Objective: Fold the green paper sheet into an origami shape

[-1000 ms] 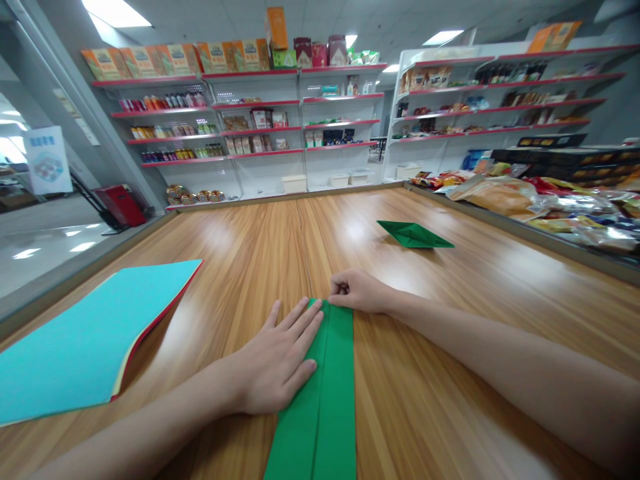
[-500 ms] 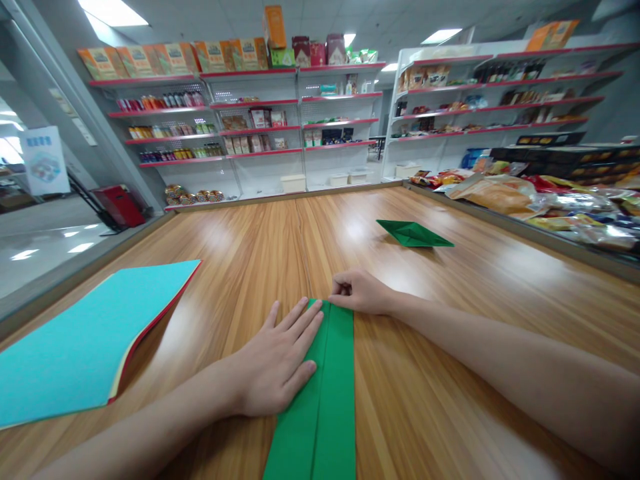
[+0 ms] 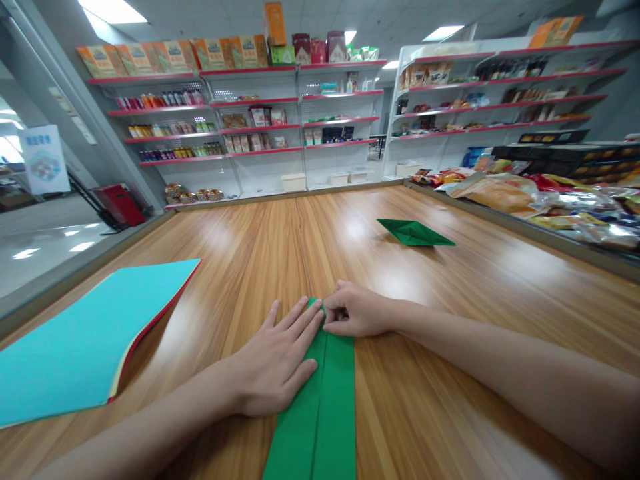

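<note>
A long strip of folded green paper lies flat on the wooden table, with a seam running down its middle; its near end runs out of the picture. My left hand lies flat with fingers spread, its fingertips and thumb on the paper's left half. Near the far end, my right hand is closed, thumb and bent fingers together, touching the paper close to the seam. Whether anything is pinched in it is hidden. Farther back on the right sits a folded green paper boat.
A stack of coloured paper, turquoise on top, lies at the left. Packaged snacks are piled beyond the table's right edge. Shelves with goods stand behind the table. A red hand truck stands at the left.
My right hand has slid slightly toward me and to the left along the paper, to the seam. My left hand and the paper have stayed in place.
</note>
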A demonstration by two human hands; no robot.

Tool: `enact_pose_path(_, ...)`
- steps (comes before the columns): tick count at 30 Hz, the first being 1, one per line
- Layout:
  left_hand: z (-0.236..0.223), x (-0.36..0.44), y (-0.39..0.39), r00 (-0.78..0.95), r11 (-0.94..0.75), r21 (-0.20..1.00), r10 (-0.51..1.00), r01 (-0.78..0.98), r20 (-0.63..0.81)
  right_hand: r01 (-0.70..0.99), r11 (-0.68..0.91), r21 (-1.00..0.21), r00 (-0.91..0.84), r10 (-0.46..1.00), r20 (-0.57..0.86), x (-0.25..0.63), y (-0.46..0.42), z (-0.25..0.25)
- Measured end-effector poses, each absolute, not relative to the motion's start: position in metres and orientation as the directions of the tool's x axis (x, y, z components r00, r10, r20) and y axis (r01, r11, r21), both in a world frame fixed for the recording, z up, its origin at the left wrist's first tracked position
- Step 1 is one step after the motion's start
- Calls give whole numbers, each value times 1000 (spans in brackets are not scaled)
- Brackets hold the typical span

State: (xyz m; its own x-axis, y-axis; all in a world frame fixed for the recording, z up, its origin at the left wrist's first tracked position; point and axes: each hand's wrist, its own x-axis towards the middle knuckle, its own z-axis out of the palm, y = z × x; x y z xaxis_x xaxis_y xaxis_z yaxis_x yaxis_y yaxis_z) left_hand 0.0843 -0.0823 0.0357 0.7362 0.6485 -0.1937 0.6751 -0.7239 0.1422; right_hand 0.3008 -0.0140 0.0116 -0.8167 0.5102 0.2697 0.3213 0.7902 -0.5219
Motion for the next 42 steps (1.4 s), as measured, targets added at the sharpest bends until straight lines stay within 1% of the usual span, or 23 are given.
enact_pose_path(8, 34, 90, -85, 686, -674, 129, 708, 728, -167, 318, 805, -500, -836, 487, 253, 296, -25, 17)
enact_pose_path(20, 36, 95, -84, 666, -661, 96, 724, 744, -182, 240, 830, -504, -849, 431, 306, 289, -38, 15)
enact_pose_path(29, 31, 92, -81, 690, -684, 98, 706, 723, -161, 195, 846, -497, -894, 361, 264, 280, -54, 21)
enact_pose_path(32, 28, 92, -77, 680, -676, 83, 717, 732, -152, 221, 855, -469, -889, 374, 265, 281, -55, 22)
enact_pose_path(36, 22, 88, -70, 621, -621, 47, 773, 782, -128, 316, 855, -412, -851, 448, 276, 280, -52, 18)
enact_pose_path(38, 21, 86, -68, 609, -609, 40, 785, 792, -115, 344, 842, -416, -835, 477, 275, 279, -50, 17)
enact_pose_path(42, 24, 84, -67, 605, -605, 38, 787, 795, -120, 363, 807, -466, -821, 514, 249, 277, -50, 19)
